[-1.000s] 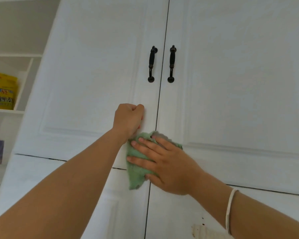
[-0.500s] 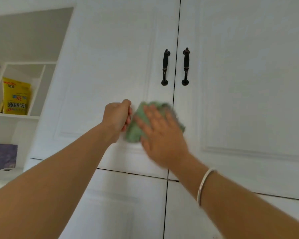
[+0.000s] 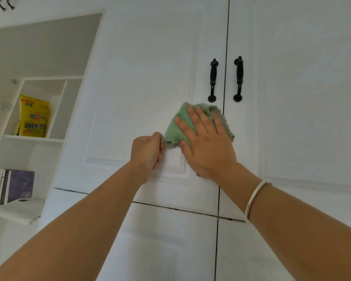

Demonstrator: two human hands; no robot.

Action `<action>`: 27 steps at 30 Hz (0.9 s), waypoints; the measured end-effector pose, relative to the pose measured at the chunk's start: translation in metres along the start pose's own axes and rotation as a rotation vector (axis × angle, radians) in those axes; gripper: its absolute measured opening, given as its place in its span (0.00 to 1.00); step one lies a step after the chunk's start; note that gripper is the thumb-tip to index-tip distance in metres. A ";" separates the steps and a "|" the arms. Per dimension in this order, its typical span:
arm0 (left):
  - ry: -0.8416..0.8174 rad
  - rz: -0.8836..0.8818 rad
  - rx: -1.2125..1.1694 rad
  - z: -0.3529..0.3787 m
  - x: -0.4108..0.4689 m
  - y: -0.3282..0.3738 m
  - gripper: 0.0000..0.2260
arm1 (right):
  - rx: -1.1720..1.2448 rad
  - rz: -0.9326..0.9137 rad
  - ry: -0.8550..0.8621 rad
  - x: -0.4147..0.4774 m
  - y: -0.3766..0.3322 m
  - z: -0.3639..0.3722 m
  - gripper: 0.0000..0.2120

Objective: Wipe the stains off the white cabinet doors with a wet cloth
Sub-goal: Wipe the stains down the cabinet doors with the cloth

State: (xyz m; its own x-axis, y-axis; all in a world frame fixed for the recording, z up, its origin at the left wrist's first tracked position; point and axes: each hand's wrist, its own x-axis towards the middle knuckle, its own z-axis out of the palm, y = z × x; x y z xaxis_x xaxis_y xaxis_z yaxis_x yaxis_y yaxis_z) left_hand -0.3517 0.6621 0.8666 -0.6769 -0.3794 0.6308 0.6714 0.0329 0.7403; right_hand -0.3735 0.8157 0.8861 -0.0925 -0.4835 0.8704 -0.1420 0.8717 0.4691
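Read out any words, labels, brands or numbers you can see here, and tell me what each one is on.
Nothing can be read clearly.
Yellow packet on the shelf: dark and red print, too blurred to quote.
Books on the lower shelf: no legible lettering.
Cabinet doors, black handles, green cloth: no text.

Domestic interior, most likely a built-in storage wall in a home. White panelled cabinet doors fill the centre and right of the frame. A pair of dark turned handles flanks the vertical seam at upper middle. At left, open white shelving holds a yellow printed packet and, lower left, a few upright books.
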 end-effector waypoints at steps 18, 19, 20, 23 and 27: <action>-0.292 0.293 0.183 0.067 -0.058 0.009 0.14 | -0.089 0.139 -0.111 -0.139 0.067 -0.034 0.27; -0.330 0.286 0.194 0.072 -0.063 0.006 0.14 | -0.081 0.209 -0.091 -0.148 0.073 -0.036 0.28; -0.370 0.279 0.206 0.079 -0.068 0.001 0.14 | -0.067 0.281 -0.062 -0.156 0.077 -0.037 0.28; -0.422 0.293 0.246 0.092 -0.080 -0.015 0.15 | -0.057 0.498 0.023 -0.161 0.066 -0.033 0.29; -0.391 0.298 0.229 0.097 -0.076 -0.018 0.17 | -0.065 0.467 0.035 -0.162 0.028 -0.025 0.29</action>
State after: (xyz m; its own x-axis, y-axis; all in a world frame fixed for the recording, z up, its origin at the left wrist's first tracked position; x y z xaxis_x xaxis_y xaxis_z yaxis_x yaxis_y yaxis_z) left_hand -0.3413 0.7807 0.8279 -0.5586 0.0484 0.8280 0.7980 0.3034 0.5206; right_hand -0.3375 0.9203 0.7617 -0.0978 -0.0367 0.9945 -0.0310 0.9989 0.0338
